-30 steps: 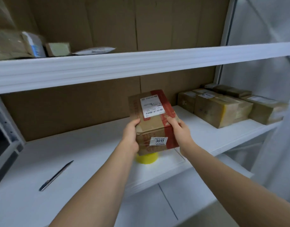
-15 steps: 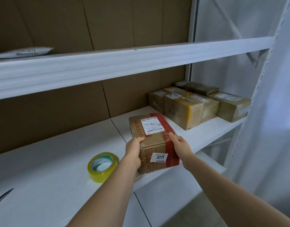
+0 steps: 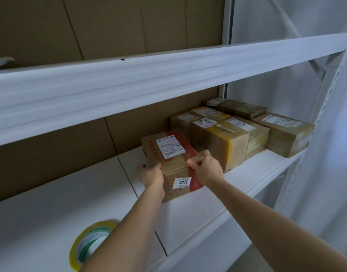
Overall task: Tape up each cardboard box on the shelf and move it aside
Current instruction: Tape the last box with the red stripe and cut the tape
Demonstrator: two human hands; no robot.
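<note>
I have the brown cardboard box with red tape and a white 3011 sticker (image 3: 174, 163) gripped from both sides on the white metal shelf (image 3: 247, 173). My left hand (image 3: 152, 176) curls round its near left edge at 9 o'clock, and my right hand (image 3: 206, 167) curls over its near top edge on the 3 o'clock side. The box sits flat on the shelf board, its right side just beside the brown cardboard box with yellow tape (image 3: 217, 144), which fronts a cluster of taped cardboard parcels (image 3: 266, 130) at 2 o'clock of it.

As I judge it, this box is sealed and I am placing it with the finished ones, so the move-aside step for it looks nearly done; what remains is to let go. The roll of clear yellowish packing tape with a green-and-white core (image 3: 90, 244) lies on the shelf at 7 o'clock of the box, partly behind my left forearm, ready for another box. I cannot see any untaped boxes from here, so I cannot tell how many are left.
</note>
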